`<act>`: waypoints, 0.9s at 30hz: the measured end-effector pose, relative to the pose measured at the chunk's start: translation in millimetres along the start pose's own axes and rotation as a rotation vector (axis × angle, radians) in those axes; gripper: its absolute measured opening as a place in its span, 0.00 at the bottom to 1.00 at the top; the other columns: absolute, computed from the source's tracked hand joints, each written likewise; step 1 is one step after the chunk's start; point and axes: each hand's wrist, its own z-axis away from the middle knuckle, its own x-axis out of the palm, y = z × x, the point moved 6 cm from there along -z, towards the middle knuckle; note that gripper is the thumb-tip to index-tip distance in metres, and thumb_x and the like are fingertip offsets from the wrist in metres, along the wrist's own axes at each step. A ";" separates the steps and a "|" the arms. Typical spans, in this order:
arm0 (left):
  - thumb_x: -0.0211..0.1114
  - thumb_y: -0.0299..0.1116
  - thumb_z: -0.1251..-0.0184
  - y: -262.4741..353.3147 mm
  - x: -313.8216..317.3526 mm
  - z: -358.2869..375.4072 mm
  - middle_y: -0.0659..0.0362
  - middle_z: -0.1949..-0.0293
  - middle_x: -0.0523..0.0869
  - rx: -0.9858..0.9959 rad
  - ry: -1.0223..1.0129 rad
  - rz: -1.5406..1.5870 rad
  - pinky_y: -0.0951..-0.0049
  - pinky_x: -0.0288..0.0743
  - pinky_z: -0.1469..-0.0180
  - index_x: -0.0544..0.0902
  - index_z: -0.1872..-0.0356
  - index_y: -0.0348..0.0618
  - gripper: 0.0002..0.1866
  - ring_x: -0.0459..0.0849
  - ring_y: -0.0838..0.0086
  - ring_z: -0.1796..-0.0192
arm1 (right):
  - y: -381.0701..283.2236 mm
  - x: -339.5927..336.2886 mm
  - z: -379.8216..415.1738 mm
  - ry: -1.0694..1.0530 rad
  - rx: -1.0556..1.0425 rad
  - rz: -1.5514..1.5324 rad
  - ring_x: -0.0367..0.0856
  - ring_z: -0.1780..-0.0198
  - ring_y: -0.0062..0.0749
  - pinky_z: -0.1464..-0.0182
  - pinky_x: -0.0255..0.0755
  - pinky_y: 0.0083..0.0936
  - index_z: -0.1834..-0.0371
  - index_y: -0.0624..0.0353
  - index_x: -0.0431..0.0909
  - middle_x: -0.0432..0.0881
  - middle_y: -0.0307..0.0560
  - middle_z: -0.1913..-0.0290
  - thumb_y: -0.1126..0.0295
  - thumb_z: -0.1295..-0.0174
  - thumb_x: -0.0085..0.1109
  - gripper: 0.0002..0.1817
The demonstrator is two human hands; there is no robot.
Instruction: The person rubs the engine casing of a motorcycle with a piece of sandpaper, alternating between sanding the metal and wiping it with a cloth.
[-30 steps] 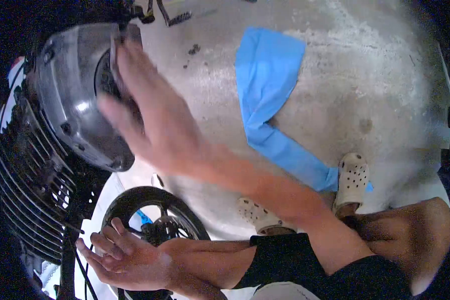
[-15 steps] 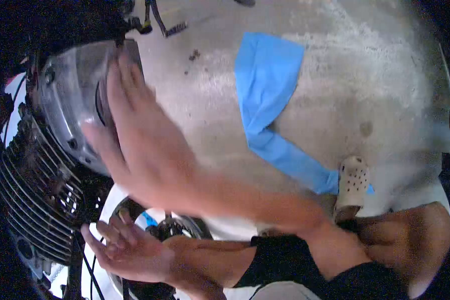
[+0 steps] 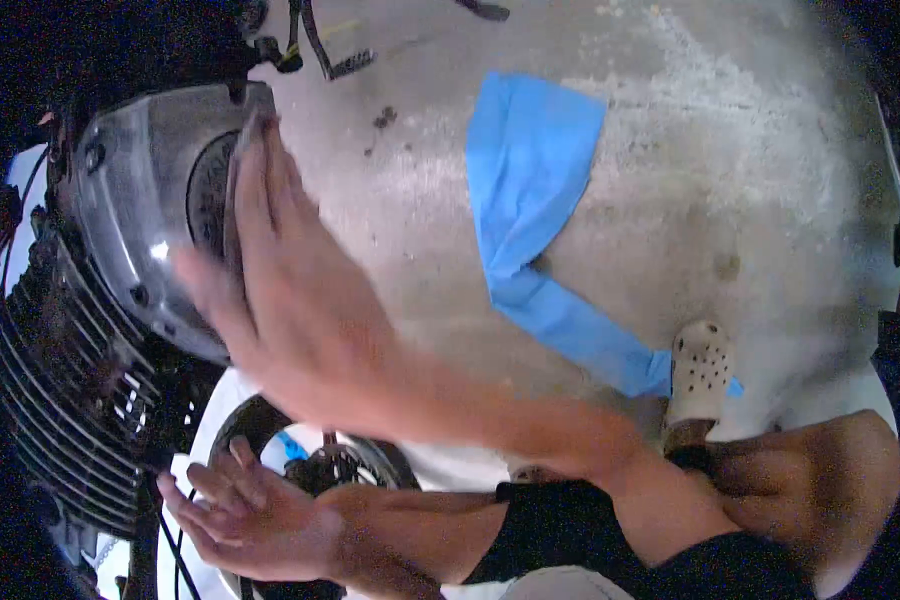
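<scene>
A motorcycle engine fills the left side, with a shiny grey round side cover [image 3: 135, 190] above black cooling fins [image 3: 60, 400]. My right hand [image 3: 290, 300] lies flat against the cover, fingers together and pointing up. It presses a thin dark sheet [image 3: 232, 185] onto the metal; only the sheet's edge shows beside my fingers. My right hand is blurred. My left hand [image 3: 260, 520] hovers low at the bottom left, palm up with fingers spread, holding nothing, just below the fins and beside a black wheel [image 3: 345, 465].
A blue cloth [image 3: 530, 170] lies on the concrete floor [image 3: 720, 150] to the right of the engine. My white perforated shoe [image 3: 700, 370] and bare knee [image 3: 820, 480] are at the lower right. A black pedal part [image 3: 330, 55] sticks out at the top.
My right hand slid down across the cover and has come back up and slightly right, still pressed on it. My left hand rose a little, then dropped back.
</scene>
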 end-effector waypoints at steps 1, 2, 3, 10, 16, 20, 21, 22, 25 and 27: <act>0.48 0.42 0.28 -3.0 -1.0 -1.8 0.55 0.68 0.78 -0.028 0.081 0.006 0.58 0.79 0.55 0.72 0.40 0.33 0.25 0.75 0.68 0.73 | 2.0 2.2 4.1 0.054 -0.039 -0.004 0.53 0.31 0.83 0.31 0.57 0.57 0.33 0.80 0.55 0.48 0.91 0.32 0.62 0.31 0.48 0.33; 0.48 0.42 0.28 -7.5 -9.1 -1.0 0.55 0.68 0.78 -0.033 0.089 -0.016 0.58 0.79 0.55 0.72 0.40 0.33 0.25 0.75 0.68 0.73 | 7.4 -2.0 -2.6 0.043 -0.018 -0.006 0.53 0.31 0.83 0.31 0.57 0.57 0.33 0.80 0.55 0.48 0.91 0.32 0.62 0.31 0.48 0.33; 0.48 0.43 0.28 -9.4 -12.5 -3.3 0.54 0.67 0.79 -0.064 -0.045 0.033 0.59 0.80 0.56 0.72 0.39 0.33 0.25 0.77 0.67 0.71 | 13.0 3.8 -14.4 -0.108 -0.099 0.200 0.52 0.31 0.83 0.30 0.56 0.57 0.33 0.81 0.52 0.47 0.91 0.32 0.61 0.31 0.48 0.35; 0.43 0.44 0.26 -1.7 -25.1 -1.3 0.51 0.65 0.80 -0.026 0.116 -0.094 0.56 0.80 0.54 0.71 0.37 0.33 0.27 0.78 0.63 0.68 | 5.4 2.9 -0.6 0.019 -0.086 0.057 0.57 0.33 0.82 0.31 0.56 0.59 0.37 0.88 0.53 0.55 0.90 0.35 0.59 0.29 0.45 0.36; 0.46 0.44 0.27 0.5 -22.1 -4.0 0.55 0.64 0.80 -0.012 -0.082 0.042 0.56 0.78 0.47 0.70 0.37 0.35 0.26 0.80 0.69 0.61 | -8.8 -9.3 -8.0 -0.045 -0.099 0.178 0.62 0.33 0.71 0.31 0.60 0.48 0.36 0.88 0.55 0.60 0.85 0.35 0.56 0.29 0.45 0.37; 0.46 0.42 0.27 5.9 -4.3 -0.1 0.55 0.67 0.79 -0.269 -0.845 0.484 0.51 0.74 0.44 0.71 0.40 0.34 0.24 0.81 0.69 0.59 | 11.8 -1.8 -20.5 -0.062 0.000 -0.004 0.63 0.33 0.73 0.31 0.59 0.48 0.35 0.86 0.55 0.59 0.84 0.33 0.57 0.30 0.48 0.37; 0.46 0.43 0.26 8.2 -25.1 -2.7 0.54 0.67 0.79 -0.146 -0.446 0.242 0.51 0.74 0.46 0.71 0.40 0.34 0.24 0.80 0.68 0.62 | 8.8 -4.2 -9.6 -0.042 -0.023 0.064 0.63 0.33 0.73 0.31 0.59 0.48 0.35 0.86 0.55 0.59 0.84 0.33 0.57 0.30 0.48 0.37; 0.45 0.43 0.26 15.9 -13.1 10.6 0.55 0.68 0.77 0.059 -0.048 -0.086 0.54 0.74 0.50 0.71 0.39 0.34 0.25 0.76 0.69 0.68 | -4.4 -10.4 -4.1 -0.040 -0.112 0.177 0.62 0.33 0.72 0.31 0.59 0.48 0.35 0.86 0.55 0.59 0.84 0.33 0.58 0.31 0.49 0.37; 0.46 0.41 0.25 2.2 -16.0 1.4 0.51 0.55 0.72 -0.121 -0.355 0.328 0.54 0.75 0.47 0.67 0.37 0.35 0.23 0.73 0.64 0.61 | 14.2 -3.3 -11.6 -0.047 -0.075 0.150 0.63 0.33 0.72 0.31 0.60 0.50 0.35 0.86 0.55 0.58 0.83 0.33 0.56 0.31 0.50 0.38; 0.49 0.39 0.25 4.8 -29.9 -2.5 0.44 0.38 0.73 -0.194 -0.839 0.518 0.49 0.74 0.40 0.68 0.38 0.40 0.20 0.77 0.57 0.48 | 15.8 -2.3 -18.3 -0.034 -0.051 0.089 0.66 0.34 0.71 0.33 0.63 0.51 0.36 0.86 0.57 0.60 0.83 0.34 0.54 0.31 0.51 0.39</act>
